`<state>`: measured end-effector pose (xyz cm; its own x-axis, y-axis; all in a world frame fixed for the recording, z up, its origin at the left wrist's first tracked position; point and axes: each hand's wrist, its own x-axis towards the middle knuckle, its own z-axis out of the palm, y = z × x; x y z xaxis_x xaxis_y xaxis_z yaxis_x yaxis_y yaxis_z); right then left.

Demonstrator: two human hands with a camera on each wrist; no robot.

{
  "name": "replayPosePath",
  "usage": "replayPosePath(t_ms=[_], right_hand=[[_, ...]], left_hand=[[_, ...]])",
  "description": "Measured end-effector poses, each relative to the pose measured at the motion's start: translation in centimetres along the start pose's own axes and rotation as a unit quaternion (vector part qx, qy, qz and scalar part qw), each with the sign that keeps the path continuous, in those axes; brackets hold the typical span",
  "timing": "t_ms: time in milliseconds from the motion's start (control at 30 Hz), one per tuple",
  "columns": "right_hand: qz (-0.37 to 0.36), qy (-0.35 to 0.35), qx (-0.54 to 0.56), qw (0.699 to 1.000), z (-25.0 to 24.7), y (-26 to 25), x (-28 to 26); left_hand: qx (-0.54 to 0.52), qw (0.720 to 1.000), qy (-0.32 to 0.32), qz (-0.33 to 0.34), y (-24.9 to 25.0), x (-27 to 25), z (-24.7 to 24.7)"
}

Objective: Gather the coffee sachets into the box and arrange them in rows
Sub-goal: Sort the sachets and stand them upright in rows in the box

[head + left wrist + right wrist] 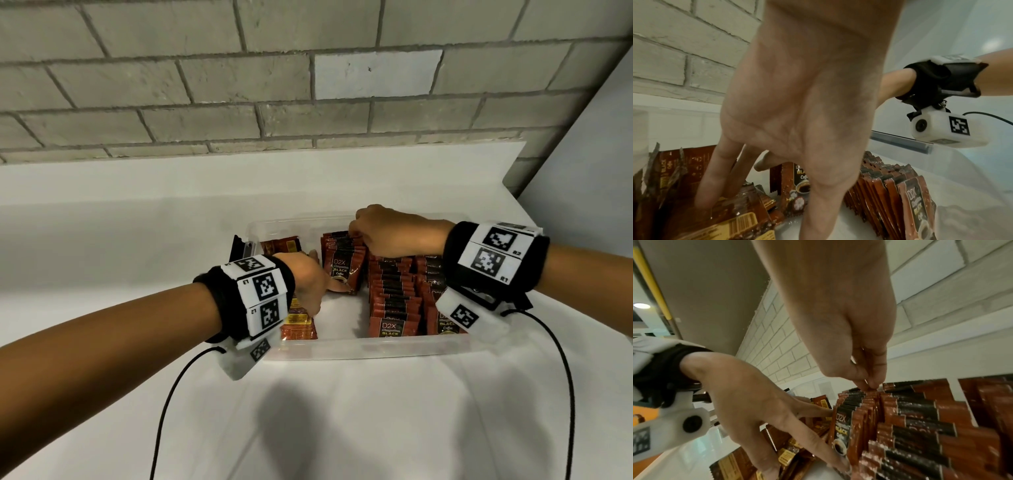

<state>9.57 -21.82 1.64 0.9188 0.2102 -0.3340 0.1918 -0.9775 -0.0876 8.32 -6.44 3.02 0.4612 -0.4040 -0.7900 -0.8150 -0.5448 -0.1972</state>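
**Desk:** What does the caption say about the hands?

**Photographer:** Both hands work inside a clear plastic box [342,353] on a white table [137,219]. The right hand [394,233] pinches the top edges of a short row of coffee sachets [342,260] standing just under its fingertips [869,382]. The left hand [308,281] is spread, its straight fingers [715,178] reaching down among loose sachets [740,219] lying flat beneath it, thumb against the front sachet of that row.

**Desk:** And the rest of the sachets?

**Photographer:** All in the box. Two longer rows [394,301] stand under the right wrist, packed face to back.

**Desk:** How would they handle?

**Photographer:** Light, I'd judge, and thin: glossy foil packets that flex and probably slide against each other. A standing row looks liable to fan over unless propped from the open end. The crimped top seam seems the safest place to pinch one; the loose flat ones are likelier lifted by an edge than by the slick face.
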Motion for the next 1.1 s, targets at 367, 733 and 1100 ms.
replayPosePath(t_ms=[367, 733, 1100], right_hand=[[0.052, -0.002, 0.166, 0.985, -2.3, 0.3, -0.9], [0.121, -0.045, 0.253, 0.959, -2.1, -0.2, -1.5], [0.154, -0.041, 0.37, 0.915, -1.5, 0.0, -1.2]], left_hand=[[-0.003, 1.0, -0.021, 0.013, 0.0, 0.5, 0.0], [-0.041, 0.999, -0.01, 0.018, -0.3, 0.7, 0.2], [-0.07, 0.997, -0.007, 0.04, -0.5, 0.0, -0.2]])
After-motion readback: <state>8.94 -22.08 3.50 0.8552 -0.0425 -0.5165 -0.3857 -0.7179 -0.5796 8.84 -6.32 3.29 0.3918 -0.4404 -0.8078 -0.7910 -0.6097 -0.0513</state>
